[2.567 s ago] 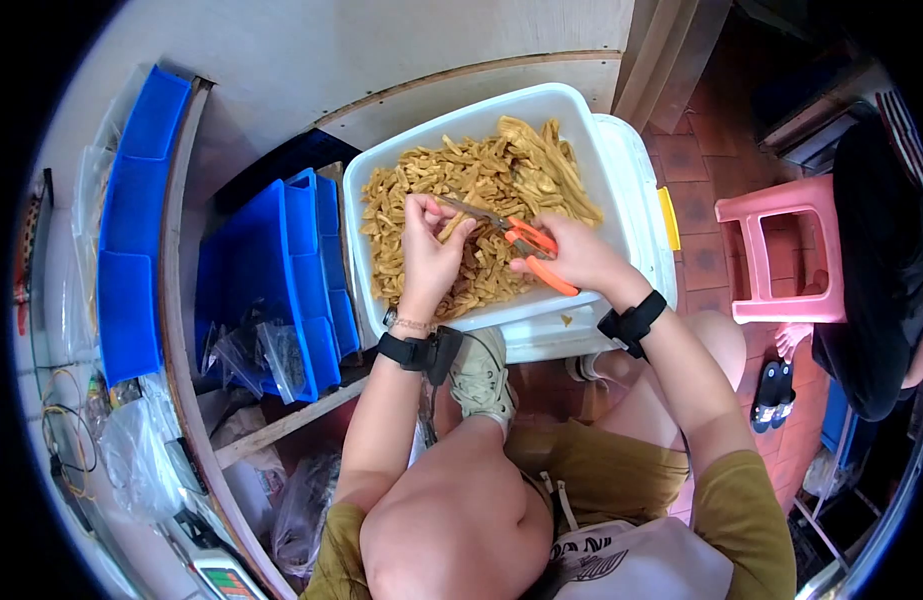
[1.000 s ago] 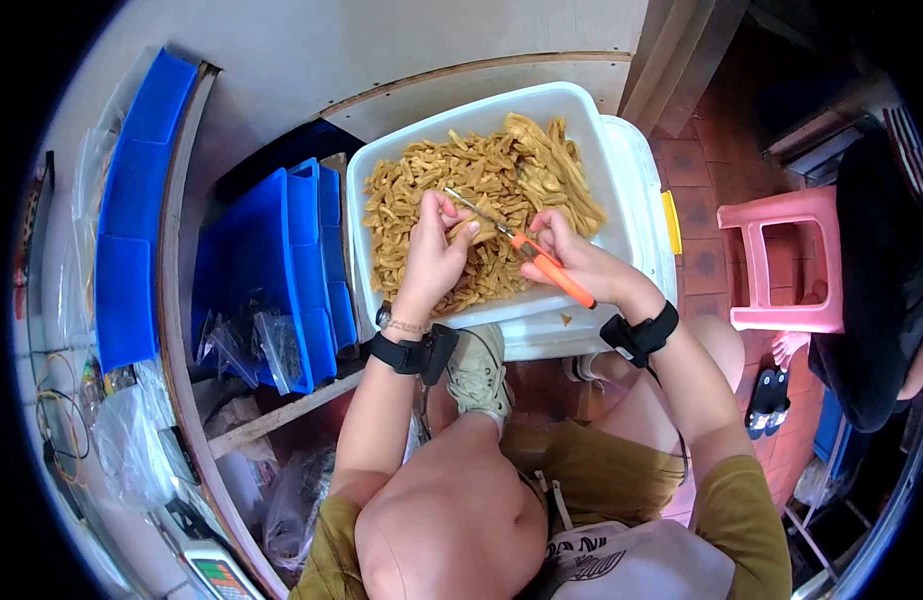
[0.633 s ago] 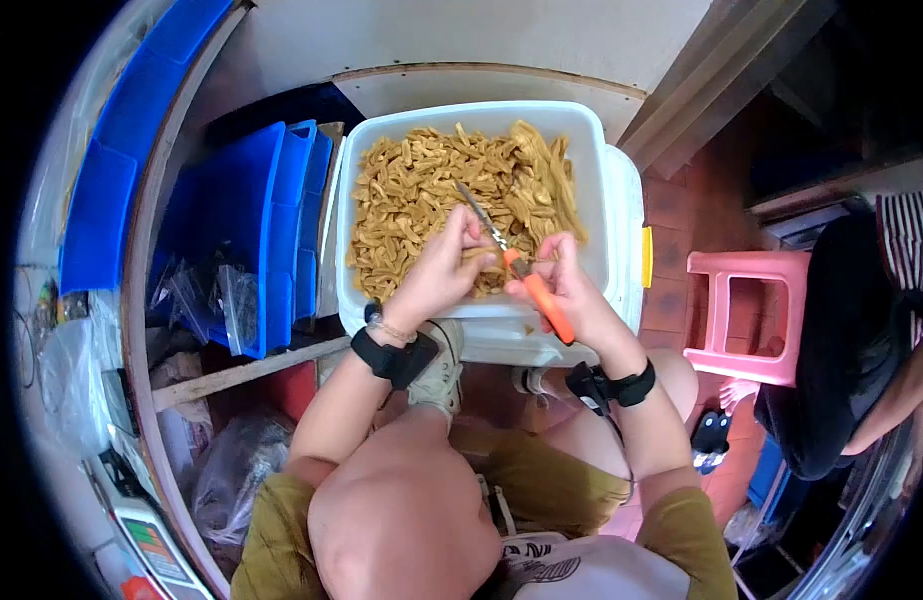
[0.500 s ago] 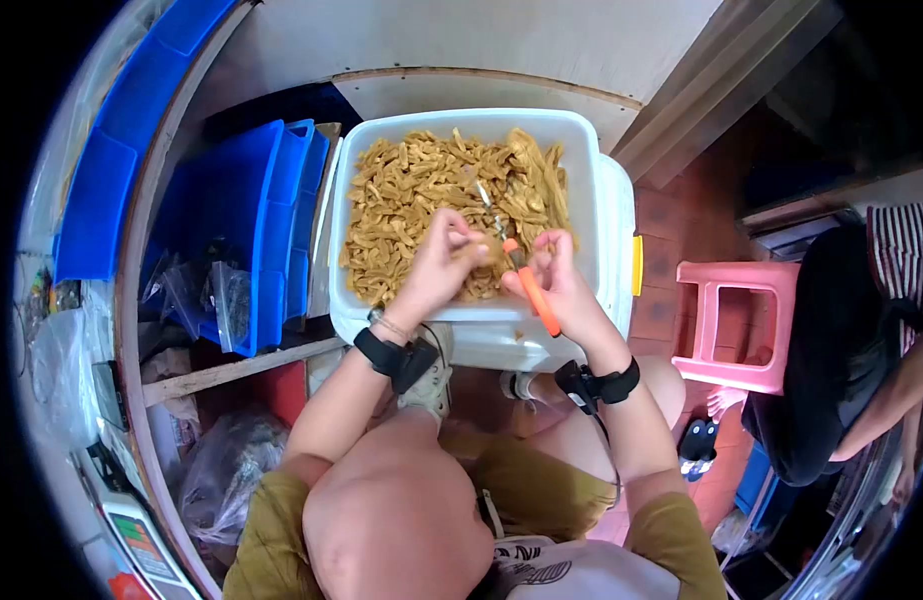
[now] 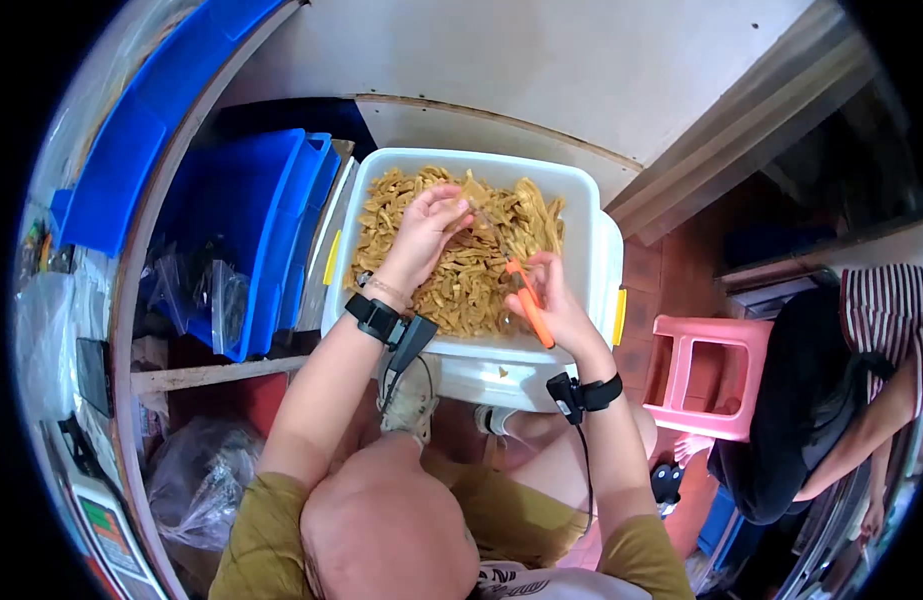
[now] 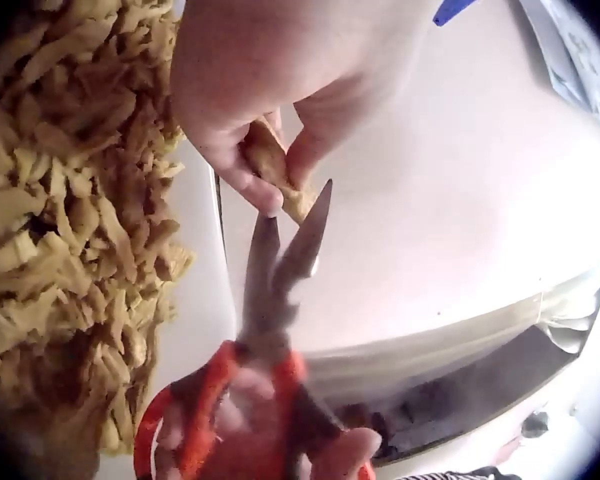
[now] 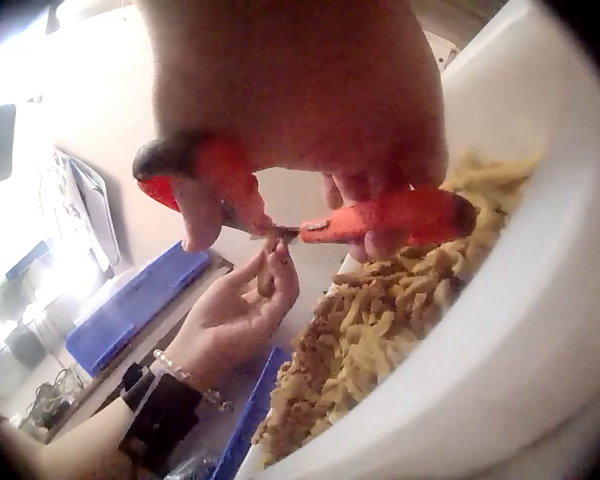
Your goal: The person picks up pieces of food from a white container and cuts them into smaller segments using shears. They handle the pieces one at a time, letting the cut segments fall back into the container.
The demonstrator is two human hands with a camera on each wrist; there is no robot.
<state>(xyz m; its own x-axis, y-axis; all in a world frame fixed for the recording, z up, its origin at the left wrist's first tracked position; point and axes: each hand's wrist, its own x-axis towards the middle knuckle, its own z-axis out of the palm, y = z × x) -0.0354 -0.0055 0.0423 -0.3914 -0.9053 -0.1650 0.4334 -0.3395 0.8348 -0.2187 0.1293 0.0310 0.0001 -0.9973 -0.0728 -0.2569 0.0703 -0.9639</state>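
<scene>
My left hand [image 5: 426, 235], over the back part of a white tub [image 5: 581, 200], pinches a yellow-brown strip [image 6: 268, 155] between thumb and fingers. My right hand [image 5: 559, 310] grips orange-handled scissors [image 5: 530, 305], fingers and thumb in the handle loops. In the left wrist view the blades [image 6: 263, 270] stand apart, their tips close to the strip's lower end. Below the hands lies a heap of cut yellow-brown pieces [image 5: 471, 295] filling much of the tub. Longer, larger pieces [image 5: 531, 215] of the same stuff lie at its right side.
The tub rests on a lidded box with yellow latches [image 5: 619, 318]. Blue bins [image 5: 271, 240] stand close on the left, with a wooden shelf edge [image 5: 216, 375] below. A pink stool [image 5: 706, 375] and another person [image 5: 781, 400] are at right.
The head view has tilted and shifted. My left hand has moved forward over the tub with the strip raised. The scissors' handles, spread wide at first, have since drawn closer together.
</scene>
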